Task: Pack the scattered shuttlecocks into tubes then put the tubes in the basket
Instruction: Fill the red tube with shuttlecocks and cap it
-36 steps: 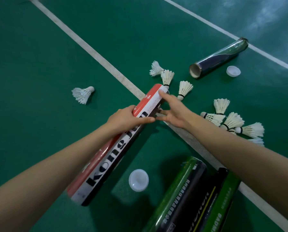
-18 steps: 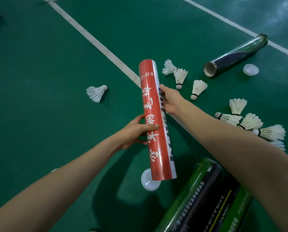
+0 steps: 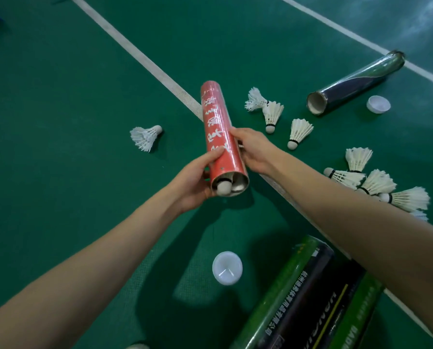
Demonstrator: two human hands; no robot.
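Head view; glossy red cylindrical tube (image 3: 218, 122) between hands, left (image 3: 192, 182) and right (image 3: 254, 152)

One wide-angle view looks from the person's head, forward and steeply down onto the green court floor (image 3: 59, 122), which fills the frame to every edge. Both forearms enter from the bottom and meet near the centre. There the left hand (image 3: 192, 182) and right hand (image 3: 254, 153) hold a red cardboard tube (image 3: 218, 127) close to the lens, its open end facing the camera. A white painted court line (image 3: 135, 50) runs diagonally from upper left to lower right.
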